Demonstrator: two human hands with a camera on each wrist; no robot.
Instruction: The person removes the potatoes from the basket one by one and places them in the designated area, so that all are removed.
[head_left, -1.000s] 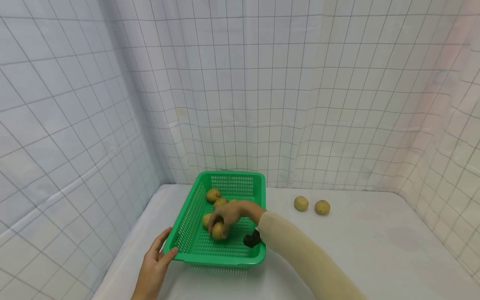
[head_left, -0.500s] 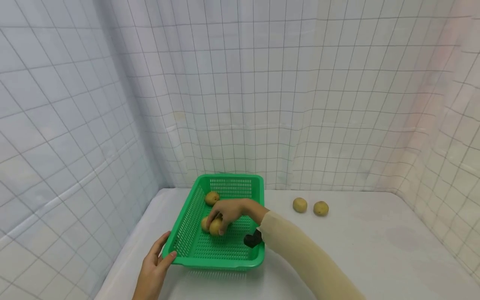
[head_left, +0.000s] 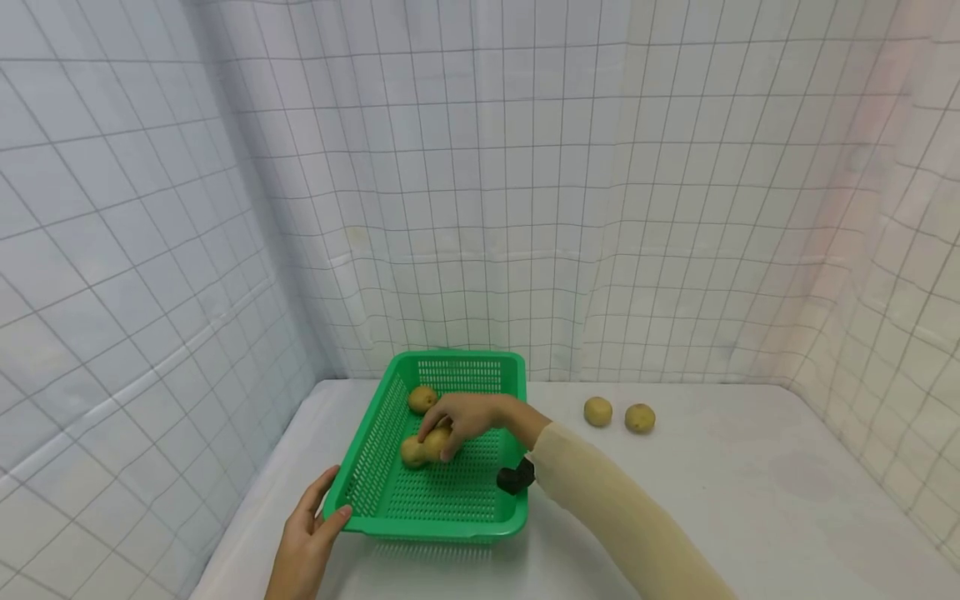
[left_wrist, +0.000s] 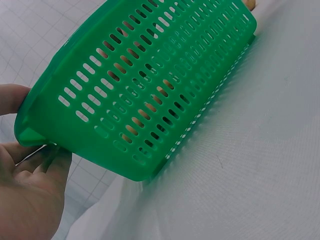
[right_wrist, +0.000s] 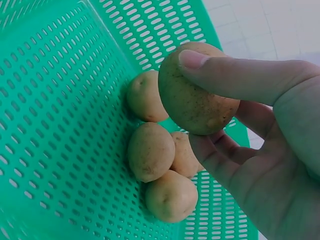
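Right hand (head_left: 468, 417) pinches a potato (right_wrist: 197, 92) over the green basket (head_left: 390, 500); four potatoes (right_wrist: 150, 150) beneath. Left hand (head_left: 311, 533) grips the basket's corner.

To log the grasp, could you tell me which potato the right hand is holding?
The potato pinched by the right hand, lifted above the four lying in the basket.

Potatoes (head_left: 422, 399) lie in the basket (head_left: 390, 500); two more potatoes (head_left: 618, 415) sit on the table (head_left: 750, 500), right.
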